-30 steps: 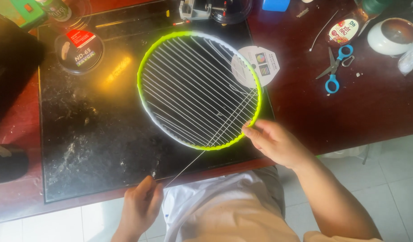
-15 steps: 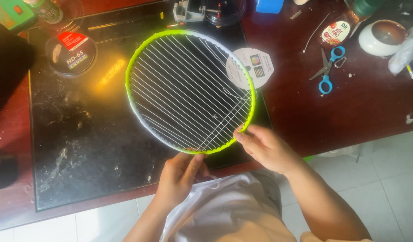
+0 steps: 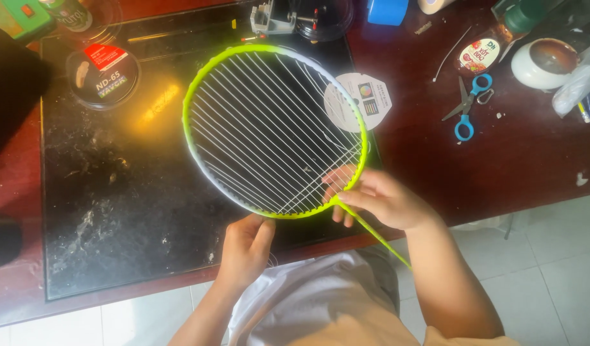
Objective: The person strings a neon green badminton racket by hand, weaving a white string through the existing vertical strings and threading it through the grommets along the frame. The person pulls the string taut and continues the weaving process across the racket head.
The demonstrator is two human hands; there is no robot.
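Note:
A badminton racket head point(image 3: 199, 83) with a lime-green frame and white strings lies over a black mat point(image 3: 115, 192) on a dark red table. My right hand point(image 3: 381, 200) grips the frame at its lower right, where the green shaft point(image 3: 372, 232) joins it, with fingers reaching under the strings. My left hand point(image 3: 243, 247) pinches the frame's bottom edge, thumb on top. The shaft runs down toward my body.
A round black string reel point(image 3: 102, 75) lies at the mat's upper left. A white round disc point(image 3: 365, 101) sits beside the racket. Blue-handled scissors point(image 3: 466, 109), a sauce packet point(image 3: 477, 56), a white bowl point(image 3: 543, 63) and blue tape point(image 3: 386, 11) lie at the right and back.
My left hand rose from below the table edge to the racket's bottom rim and now pinches it. The right hand shifted its grip to the shaft joint, and the racket turned slightly.

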